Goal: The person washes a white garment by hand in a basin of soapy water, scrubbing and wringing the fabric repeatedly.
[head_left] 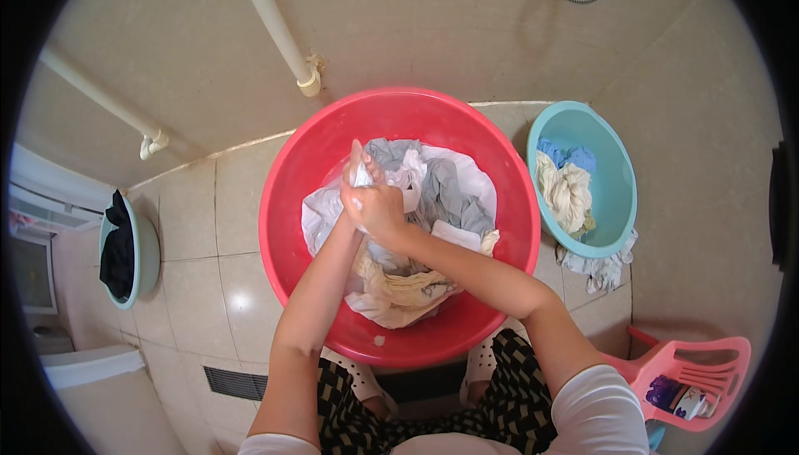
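Over the big red basin (277, 197), my two hands are pressed together around a small piece of wet white cloth (362, 177). My right hand (383, 212) is closed, its fingers wrapped over the cloth and across my left hand (356, 164). The left fingers point up and away, squeezing the cloth from the other side; its palm is mostly hidden. Below them in the basin lies a heap of wet laundry: grey cloth (445, 193), white cloth (474, 176) and a cream-yellow garment (395, 293).
Right of the red basin stands a light blue basin (628, 193) with blue and cream clothes; white cloth (603, 270) lies beside it. A pink plastic chair (736, 372) holds a purple-and-white package (676, 397). At left, another basin (146, 259) holds black clothing (117, 255). Pipes (275, 18) run along the wall.
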`<act>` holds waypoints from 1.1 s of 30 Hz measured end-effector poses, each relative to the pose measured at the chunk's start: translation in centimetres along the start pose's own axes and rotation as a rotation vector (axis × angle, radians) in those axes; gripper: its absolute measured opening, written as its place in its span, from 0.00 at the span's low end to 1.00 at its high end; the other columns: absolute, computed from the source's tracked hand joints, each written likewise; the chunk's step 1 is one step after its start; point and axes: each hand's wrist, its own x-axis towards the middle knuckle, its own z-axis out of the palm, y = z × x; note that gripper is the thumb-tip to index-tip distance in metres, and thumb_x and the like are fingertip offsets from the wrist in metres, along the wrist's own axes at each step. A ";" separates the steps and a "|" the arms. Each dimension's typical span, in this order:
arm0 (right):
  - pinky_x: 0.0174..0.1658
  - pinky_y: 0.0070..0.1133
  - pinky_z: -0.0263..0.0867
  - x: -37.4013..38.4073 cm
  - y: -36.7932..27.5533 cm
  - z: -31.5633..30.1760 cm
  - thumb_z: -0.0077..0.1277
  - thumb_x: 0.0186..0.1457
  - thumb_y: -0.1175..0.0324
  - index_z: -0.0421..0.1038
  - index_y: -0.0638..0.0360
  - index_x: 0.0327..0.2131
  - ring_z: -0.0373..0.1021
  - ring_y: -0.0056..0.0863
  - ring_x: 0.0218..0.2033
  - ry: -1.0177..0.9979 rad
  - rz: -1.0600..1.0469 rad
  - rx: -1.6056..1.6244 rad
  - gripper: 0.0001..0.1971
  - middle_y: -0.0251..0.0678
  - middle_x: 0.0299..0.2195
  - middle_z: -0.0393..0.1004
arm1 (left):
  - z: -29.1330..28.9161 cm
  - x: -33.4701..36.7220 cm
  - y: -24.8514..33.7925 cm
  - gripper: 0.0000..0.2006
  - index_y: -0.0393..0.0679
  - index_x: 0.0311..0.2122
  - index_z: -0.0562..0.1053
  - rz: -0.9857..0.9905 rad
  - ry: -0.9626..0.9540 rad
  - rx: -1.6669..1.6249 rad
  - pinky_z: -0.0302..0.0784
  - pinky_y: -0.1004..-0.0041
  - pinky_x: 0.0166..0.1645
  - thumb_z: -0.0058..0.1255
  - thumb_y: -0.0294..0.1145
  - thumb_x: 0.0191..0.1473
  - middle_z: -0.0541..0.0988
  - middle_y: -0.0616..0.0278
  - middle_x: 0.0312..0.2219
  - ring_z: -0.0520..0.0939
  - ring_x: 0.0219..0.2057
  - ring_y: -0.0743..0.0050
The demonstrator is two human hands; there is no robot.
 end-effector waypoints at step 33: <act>0.24 0.36 0.62 1.2 2.0 0.4 0.46 0.46 0.60 0.70 0.59 0.12 0.67 0.47 0.17 -0.139 0.135 -0.040 0.17 0.48 0.12 0.67 | -6.3 2.3 -1.9 0.19 0.52 0.15 0.61 0.156 -0.240 0.112 0.64 0.74 0.22 0.39 0.46 0.55 0.64 0.72 0.14 0.67 0.17 0.81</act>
